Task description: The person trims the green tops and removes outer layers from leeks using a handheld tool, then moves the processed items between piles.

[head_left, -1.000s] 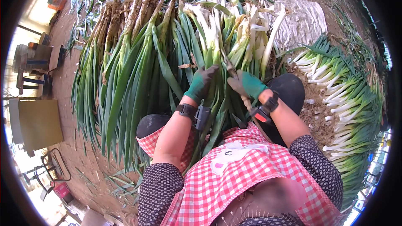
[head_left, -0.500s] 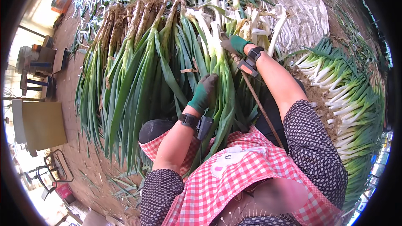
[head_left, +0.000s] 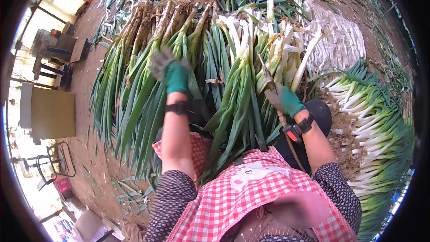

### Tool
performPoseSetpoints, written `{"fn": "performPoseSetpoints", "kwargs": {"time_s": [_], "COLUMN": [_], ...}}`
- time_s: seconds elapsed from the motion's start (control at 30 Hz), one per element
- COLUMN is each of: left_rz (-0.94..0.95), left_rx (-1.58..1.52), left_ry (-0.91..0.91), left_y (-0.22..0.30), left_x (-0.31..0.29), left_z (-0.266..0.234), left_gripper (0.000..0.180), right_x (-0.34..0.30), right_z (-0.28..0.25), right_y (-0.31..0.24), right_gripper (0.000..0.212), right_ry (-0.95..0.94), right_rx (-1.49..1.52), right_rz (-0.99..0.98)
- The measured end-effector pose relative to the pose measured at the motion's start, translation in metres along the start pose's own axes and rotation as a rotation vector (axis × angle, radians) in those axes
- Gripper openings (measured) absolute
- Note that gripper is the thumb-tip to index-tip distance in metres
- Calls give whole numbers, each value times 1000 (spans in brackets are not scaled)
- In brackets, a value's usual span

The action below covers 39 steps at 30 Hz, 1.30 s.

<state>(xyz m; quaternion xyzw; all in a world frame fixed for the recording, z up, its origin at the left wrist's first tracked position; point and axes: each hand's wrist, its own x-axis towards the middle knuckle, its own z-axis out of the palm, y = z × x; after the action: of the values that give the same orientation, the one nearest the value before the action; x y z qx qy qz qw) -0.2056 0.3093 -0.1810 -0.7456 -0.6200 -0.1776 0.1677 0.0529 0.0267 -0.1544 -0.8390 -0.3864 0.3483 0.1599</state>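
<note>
Leeks (head_left: 130,80): lying side by side ahead. Swung left hand (head_left: 171,71) off the pale-stemmed bunch (head_left: 242,67) to over the root-capped ones, with grip blurred but seemingly open, leaving that bunch loose; clasping stick (head_left: 270,78) in right hand (head_left: 282,98).

leek heap (head_left: 139,94): before apron (head_left: 251,170) | leek row (head_left: 372,130): right | sheet (head_left: 338,40): beyond it
</note>
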Motion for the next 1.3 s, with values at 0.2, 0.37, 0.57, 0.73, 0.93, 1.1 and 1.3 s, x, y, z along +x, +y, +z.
{"fn": "performPoseSetpoints", "kwargs": {"time_s": [0.2, 0.37, 0.57, 0.73, 0.93, 1.1, 1.3], "left_rz": [63, 255, 329, 15, -465, -568, -652], "left_rx": [-272, -762, -874, -1207, -1485, -1572, -1584], "left_ry": [-710, -1051, -1042, -1059, -1060, -1039, -1044], "left_y": [-66, -14, 15, 51, 37, 57, 53], "left_x": [40, 23, -69, -148, -153, -158, -151], "left_z": [-26, -148, -94, -28, 4, -19, -32], "left_gripper": [54, 39, 54, 53, 38, 34, 30], "right_x": [-27, -29, -29, -83, -100, -65, 43], "right_z": [14, 22, 58, 56, 65, 59, 62], "right_y": [6, 15, 35, -14, -12, -24, -60], "right_gripper": [48, 43, 40, 43, 48, 51, 44], "right_ry": [-13, -39, -175, -217, -138, -89, -164], "right_rx": [63, 234, 388, 260, 139, 132, 122], "right_rz": [-70, -80, -97, -95, -136, -108, -111]}}
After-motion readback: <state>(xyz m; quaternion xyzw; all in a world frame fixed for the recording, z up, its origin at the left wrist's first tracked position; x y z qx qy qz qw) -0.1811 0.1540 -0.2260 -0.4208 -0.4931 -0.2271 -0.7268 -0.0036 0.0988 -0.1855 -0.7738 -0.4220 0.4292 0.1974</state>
